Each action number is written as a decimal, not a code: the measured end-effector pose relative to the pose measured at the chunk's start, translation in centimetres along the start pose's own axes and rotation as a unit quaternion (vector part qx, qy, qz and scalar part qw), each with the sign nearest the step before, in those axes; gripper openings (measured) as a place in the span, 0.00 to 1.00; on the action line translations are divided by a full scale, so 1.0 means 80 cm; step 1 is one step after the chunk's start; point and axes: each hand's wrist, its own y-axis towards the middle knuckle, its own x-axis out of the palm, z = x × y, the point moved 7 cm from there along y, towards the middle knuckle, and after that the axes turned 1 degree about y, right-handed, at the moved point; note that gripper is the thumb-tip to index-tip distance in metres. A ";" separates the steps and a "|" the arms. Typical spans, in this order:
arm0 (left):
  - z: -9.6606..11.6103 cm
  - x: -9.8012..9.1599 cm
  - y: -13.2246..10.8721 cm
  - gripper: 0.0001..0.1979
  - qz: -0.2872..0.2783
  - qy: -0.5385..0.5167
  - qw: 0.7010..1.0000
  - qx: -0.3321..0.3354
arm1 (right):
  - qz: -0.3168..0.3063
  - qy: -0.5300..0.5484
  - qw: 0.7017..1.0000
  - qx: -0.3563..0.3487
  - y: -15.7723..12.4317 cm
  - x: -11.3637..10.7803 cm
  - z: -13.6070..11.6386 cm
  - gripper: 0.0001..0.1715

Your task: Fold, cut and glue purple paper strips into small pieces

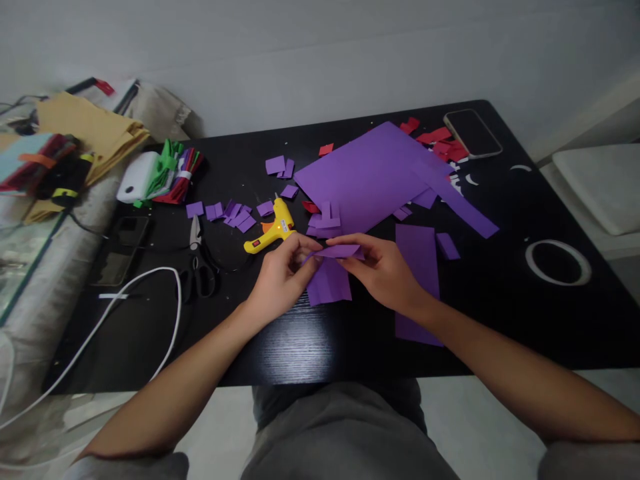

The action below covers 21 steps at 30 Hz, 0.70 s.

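Between my two hands is a folded piece of purple paper (340, 252), raised a little above the table. My left hand (284, 270) pinches its left end, thumb toward me. On the right end, my right hand (383, 270) grips it between thumb and fingers. Below it another flap of purple paper (329, 283) hangs or lies; I cannot tell whether it is part of the same piece. A yellow glue gun (274, 228) lies just beyond my left hand. Small folded purple pieces (325, 220) sit right behind the held paper.
Scissors (199, 257), a white cable (175, 313) and a dark phone (127, 243) lie at left. A large purple sheet (370, 173), red scraps (443, 141) and another phone (473, 133) are at the back. At right are a purple rectangle (415, 267) and a tape roll (533, 257).
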 end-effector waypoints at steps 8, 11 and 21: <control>-0.007 0.004 0.006 0.09 0.012 -0.094 0.995 -0.024 | -0.014 0.005 1.000 0.005 -0.002 0.004 -0.001 0.14; -0.006 0.004 0.007 0.11 0.014 -0.112 0.993 -0.039 | -0.017 0.013 1.000 0.021 -0.002 0.005 0.005 0.19; 0.012 0.003 0.012 0.17 0.010 -0.134 0.990 -0.035 | 0.031 0.032 0.999 0.024 0.002 -0.003 0.013 0.11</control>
